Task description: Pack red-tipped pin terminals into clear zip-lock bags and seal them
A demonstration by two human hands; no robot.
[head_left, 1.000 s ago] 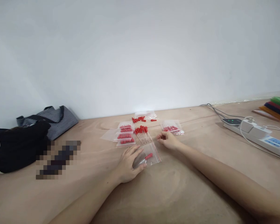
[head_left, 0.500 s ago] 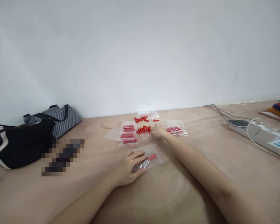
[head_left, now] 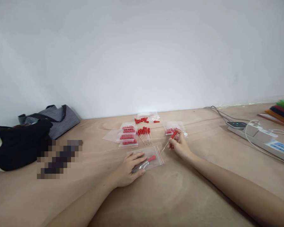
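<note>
My left hand is pinning the clear red-striped zip bag open on the desk; just beside it, my right hand is pinching a red-bulbed glass dropper.

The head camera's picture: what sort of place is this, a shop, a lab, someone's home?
Probably a plain packing bench. Red-capped droppers lie loose on a bare wooden tabletop beside filled zip bags, and the right hand holds one dropper. A power strip sits by the blank wall.
</note>
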